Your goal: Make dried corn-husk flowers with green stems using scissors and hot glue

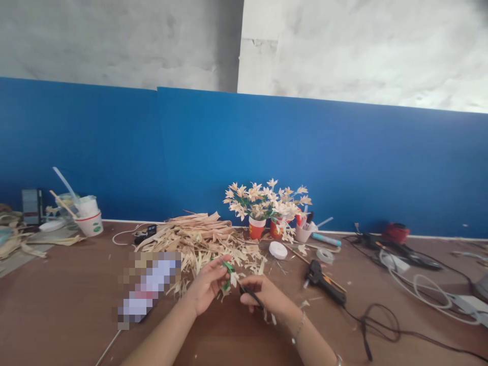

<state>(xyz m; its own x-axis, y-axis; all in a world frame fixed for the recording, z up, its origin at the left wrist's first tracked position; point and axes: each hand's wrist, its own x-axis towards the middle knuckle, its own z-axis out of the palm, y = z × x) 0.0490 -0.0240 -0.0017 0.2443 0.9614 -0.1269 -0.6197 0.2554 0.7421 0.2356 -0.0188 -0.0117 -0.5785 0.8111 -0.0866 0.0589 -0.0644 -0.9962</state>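
Blue panel [305, 157] spans the view behind the brown table [183, 340]; husk pile [202, 239] lies on the table before the panel, its longer pieces mostly crosswise, loose scraps toward the hands; pale flowers [267, 201] on green stems stand right of the pile, above two red cups [256, 229] [277, 229].

Left hand [209, 284] is in front of the pile, partly closed, thumb and fingers pinching the small flower by its green part; right hand [259, 294] is beside it, fingers curled around a black tool, grasping it; neither hand is released.

Glue gun [324, 282] lies right of the right hand, its long axis slanting from upper left to lower right; pixelated object [148, 290] lies left of the left hand, slanting from lower left to upper right; white roll [278, 250] lies in front of the red cups; clear tape [325, 255] is to its right.

Black tool [252, 295] slants down and right from near the flower, across the right hand; small flower [234, 279] is between the hands; its green part slopes from the left fingertips down and right to the pale petals, petal end toward the right hand; exact facing of the petals is too small to tell.
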